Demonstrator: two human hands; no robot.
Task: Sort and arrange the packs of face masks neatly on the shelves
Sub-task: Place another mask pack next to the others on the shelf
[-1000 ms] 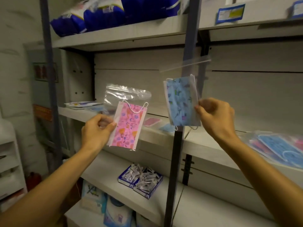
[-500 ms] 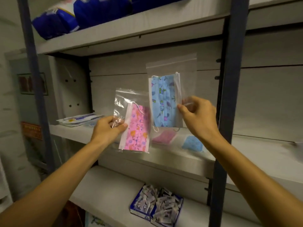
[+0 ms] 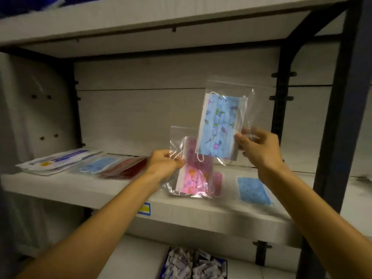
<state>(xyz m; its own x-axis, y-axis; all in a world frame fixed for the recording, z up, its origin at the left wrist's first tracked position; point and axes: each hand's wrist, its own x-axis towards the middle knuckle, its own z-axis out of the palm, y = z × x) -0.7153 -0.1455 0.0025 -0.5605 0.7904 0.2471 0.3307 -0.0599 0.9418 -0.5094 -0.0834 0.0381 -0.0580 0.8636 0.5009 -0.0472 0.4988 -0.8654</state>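
Note:
My left hand [image 3: 164, 165] pinches the left edge of a clear bag holding a pink patterned mask pack [image 3: 196, 179], low over the middle shelf [image 3: 80, 190]. My right hand [image 3: 256, 149] grips the right edge of a clear bag with a blue patterned mask pack [image 3: 220, 125], held upright and higher, overlapping the pink pack's top. On the shelf lie a pink pack [image 3: 217, 184], a blue pack [image 3: 252, 190], red packs [image 3: 126, 168], another blue pack [image 3: 99, 165] and a white-blue pack [image 3: 58, 161].
A dark metal upright [image 3: 340, 121] stands at the right of the bay. The upper shelf [image 3: 141, 23] hangs overhead. On the lower shelf sits a blue box of small white packets [image 3: 193, 265]. A blue-yellow label [image 3: 145, 208] is on the shelf's front edge.
The view has moved closer and lower toward the middle shelf. Both hands carried their packs rightward; the pink pack dropped near the shelf surface while the blue one stays higher.

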